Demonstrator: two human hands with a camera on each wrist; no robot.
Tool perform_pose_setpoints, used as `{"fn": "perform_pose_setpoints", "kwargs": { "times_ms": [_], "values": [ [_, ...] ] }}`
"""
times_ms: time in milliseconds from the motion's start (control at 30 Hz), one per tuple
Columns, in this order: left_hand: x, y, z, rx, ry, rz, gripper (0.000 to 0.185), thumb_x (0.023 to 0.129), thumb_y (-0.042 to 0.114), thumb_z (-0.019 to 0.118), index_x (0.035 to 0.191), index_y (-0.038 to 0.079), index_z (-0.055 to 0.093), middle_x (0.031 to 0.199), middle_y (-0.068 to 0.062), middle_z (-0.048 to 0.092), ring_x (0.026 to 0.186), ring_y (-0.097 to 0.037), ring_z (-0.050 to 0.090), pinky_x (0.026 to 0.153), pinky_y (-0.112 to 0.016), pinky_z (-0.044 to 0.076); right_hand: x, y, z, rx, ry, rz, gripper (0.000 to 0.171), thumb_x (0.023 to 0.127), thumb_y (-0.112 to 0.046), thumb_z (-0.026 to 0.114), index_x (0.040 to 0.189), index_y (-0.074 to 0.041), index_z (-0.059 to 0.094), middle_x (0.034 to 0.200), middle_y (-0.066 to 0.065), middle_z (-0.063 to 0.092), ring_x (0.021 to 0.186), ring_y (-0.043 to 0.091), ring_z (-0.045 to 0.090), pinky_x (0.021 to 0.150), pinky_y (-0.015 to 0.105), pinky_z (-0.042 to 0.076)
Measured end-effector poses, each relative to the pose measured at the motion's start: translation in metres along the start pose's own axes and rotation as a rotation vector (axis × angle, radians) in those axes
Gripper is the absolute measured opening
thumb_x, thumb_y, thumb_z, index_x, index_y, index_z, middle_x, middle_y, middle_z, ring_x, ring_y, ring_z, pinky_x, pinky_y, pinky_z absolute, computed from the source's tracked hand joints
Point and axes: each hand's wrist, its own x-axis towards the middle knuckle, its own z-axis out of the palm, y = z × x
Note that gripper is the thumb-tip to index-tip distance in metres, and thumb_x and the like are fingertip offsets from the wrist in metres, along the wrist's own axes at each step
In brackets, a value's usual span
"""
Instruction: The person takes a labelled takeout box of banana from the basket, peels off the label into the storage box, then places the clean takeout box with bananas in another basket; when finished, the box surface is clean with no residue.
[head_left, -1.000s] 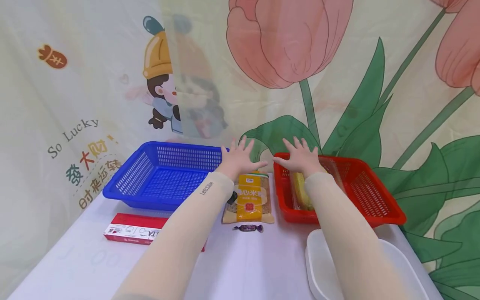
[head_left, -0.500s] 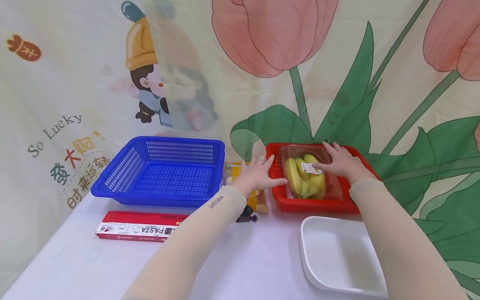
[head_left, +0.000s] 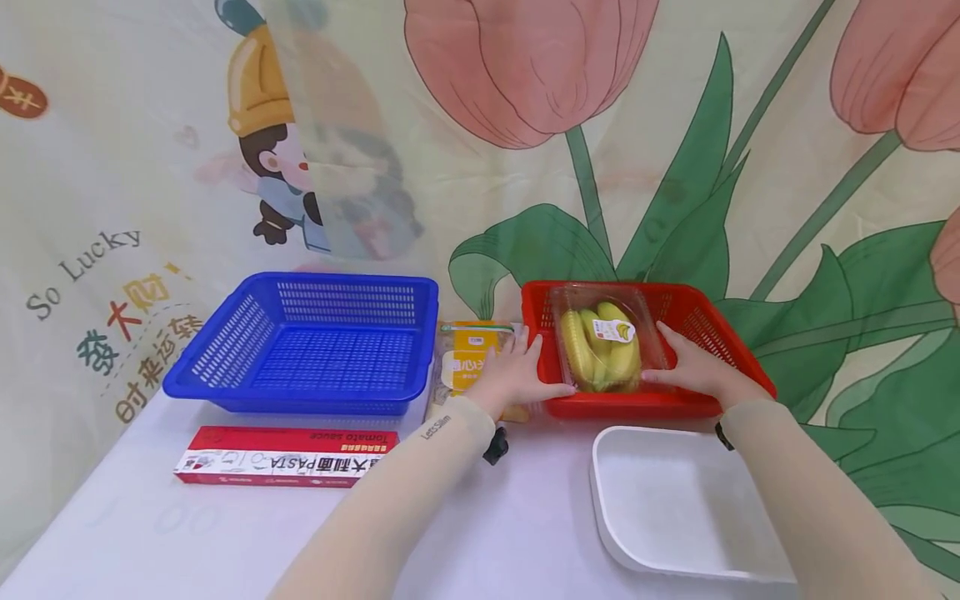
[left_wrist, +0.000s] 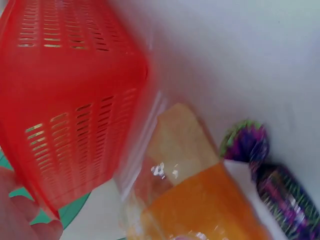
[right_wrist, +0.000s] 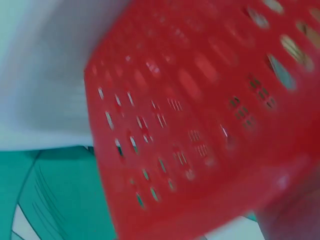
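A red basket (head_left: pixel 726 333) stands at the right and holds a clear box of bananas (head_left: pixel 602 346). My left hand (head_left: pixel 516 375) lies at the basket's front left corner, fingers straight and thumb stretched along the front rim toward the box. It partly covers an orange snack packet (head_left: pixel 471 357). My right hand (head_left: pixel 693 371) rests inside the basket, its straight fingers touching the box's right side. The left wrist view shows the red basket's (left_wrist: pixel 70 100) outer wall, the orange packet (left_wrist: pixel 210 200) and a purple candy (left_wrist: pixel 270 175). The right wrist view is blurred and shows only the red basket wall (right_wrist: pixel 200 125).
A blue basket (head_left: pixel 300 346) stands at the left. In front of it lies a red pasta box (head_left: pixel 285 457). A white tray (head_left: pixel 675 500) sits in front of the red basket. A dark candy (head_left: pixel 495 446) peeks out beside my left forearm. A printed cloth hangs behind.
My right hand slid off the top of the banana box down to its right side. My left hand drew closer to the basket's front corner. The view shifted left.
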Motion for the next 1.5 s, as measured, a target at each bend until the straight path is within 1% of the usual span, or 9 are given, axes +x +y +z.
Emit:
{"fn": "perform_pose_setpoints", "kwargs": {
  "times_ms": [200, 333, 467, 733, 833, 900, 1067, 1200, 1500],
  "values": [
    [0.0, -0.002, 0.007, -0.042, 0.022, 0.012, 0.101, 0.071, 0.071, 0.052, 0.147, 0.015, 0.016, 0.155, -0.002, 0.005, 0.142, -0.019, 0.009, 0.112, -0.051, 0.012, 0.0, 0.006, 0.01, 0.099, -0.014, 0.01, 0.11, 0.072, -0.045, 0.071, 0.147, -0.012, -0.004, 0.141, 0.027, 0.028, 0.119, 0.042, 0.034, 0.082, 0.052, 0.05],
    [0.0, -0.003, 0.011, -0.054, 0.044, 0.01, 0.101, 0.071, 0.072, 0.05, 0.147, 0.015, 0.016, 0.155, -0.001, 0.006, 0.141, -0.022, 0.013, 0.112, -0.051, 0.013, 0.003, 0.009, 0.013, 0.137, -0.017, -0.005, 0.11, 0.072, -0.043, 0.072, 0.147, -0.02, -0.004, 0.14, 0.025, 0.03, 0.119, 0.042, 0.035, 0.082, 0.052, 0.05],
    [0.001, -0.004, 0.014, -0.098, 0.061, -0.003, 0.101, 0.07, 0.072, 0.052, 0.147, 0.017, 0.016, 0.155, 0.001, 0.006, 0.14, -0.023, 0.017, 0.111, -0.051, 0.016, 0.004, 0.01, 0.014, 0.186, -0.048, 0.001, 0.111, 0.071, -0.043, 0.072, 0.146, -0.027, -0.008, 0.141, 0.024, 0.029, 0.121, 0.042, 0.034, 0.082, 0.05, 0.05],
    [0.004, -0.004, 0.019, -0.152, 0.072, -0.01, 0.101, 0.069, 0.071, 0.055, 0.147, 0.02, 0.015, 0.155, 0.003, 0.004, 0.139, -0.026, 0.019, 0.111, -0.052, 0.017, 0.001, 0.007, 0.011, 0.294, -0.059, -0.004, 0.112, 0.071, -0.038, 0.074, 0.143, -0.037, -0.012, 0.142, 0.022, 0.028, 0.119, 0.04, 0.036, 0.076, 0.045, 0.053],
    [0.004, -0.005, 0.02, -0.167, 0.084, -0.014, 0.101, 0.069, 0.07, 0.056, 0.147, 0.019, 0.016, 0.155, 0.003, 0.005, 0.139, -0.027, 0.02, 0.111, -0.052, 0.017, 0.003, 0.005, 0.011, 0.255, -0.028, -0.033, 0.114, 0.069, -0.039, 0.075, 0.144, -0.035, -0.012, 0.142, 0.021, 0.027, 0.12, 0.04, 0.035, 0.079, 0.047, 0.052],
    [0.004, -0.005, 0.02, -0.172, 0.088, -0.017, 0.101, 0.069, 0.069, 0.057, 0.147, 0.019, 0.016, 0.155, 0.002, 0.005, 0.139, -0.027, 0.02, 0.111, -0.053, 0.017, 0.004, 0.003, 0.011, 0.198, -0.007, -0.046, 0.117, 0.068, -0.04, 0.075, 0.144, -0.031, -0.012, 0.143, 0.022, 0.025, 0.122, 0.041, 0.031, 0.084, 0.053, 0.048],
    [0.002, -0.006, 0.019, -0.185, 0.074, -0.021, 0.1, 0.069, 0.068, 0.058, 0.147, 0.02, 0.015, 0.155, 0.003, 0.006, 0.139, -0.022, 0.019, 0.111, -0.052, 0.016, 0.004, 0.0, 0.012, 0.106, 0.011, -0.03, 0.12, 0.067, -0.042, 0.075, 0.145, -0.023, -0.015, 0.142, 0.027, 0.022, 0.123, 0.045, 0.024, 0.09, 0.062, 0.039],
    [0.001, -0.006, 0.018, -0.198, 0.072, -0.023, 0.101, 0.069, 0.067, 0.058, 0.147, 0.02, 0.015, 0.155, 0.003, 0.006, 0.14, -0.022, 0.018, 0.111, -0.052, 0.017, 0.002, -0.001, 0.012, 0.096, 0.012, 0.0, 0.123, 0.066, -0.045, 0.076, 0.145, -0.022, -0.016, 0.14, 0.03, 0.021, 0.121, 0.047, 0.023, 0.086, 0.058, 0.044],
    [0.001, -0.006, 0.019, -0.201, 0.084, -0.019, 0.1, 0.07, 0.067, 0.058, 0.147, 0.02, 0.015, 0.155, 0.003, 0.006, 0.14, -0.023, 0.019, 0.11, -0.054, 0.016, 0.0, -0.002, 0.013, 0.071, 0.074, 0.003, 0.117, 0.065, -0.05, 0.074, 0.147, -0.018, -0.002, 0.138, 0.03, 0.024, 0.122, 0.046, 0.023, 0.079, 0.056, 0.049]
  ]
}}
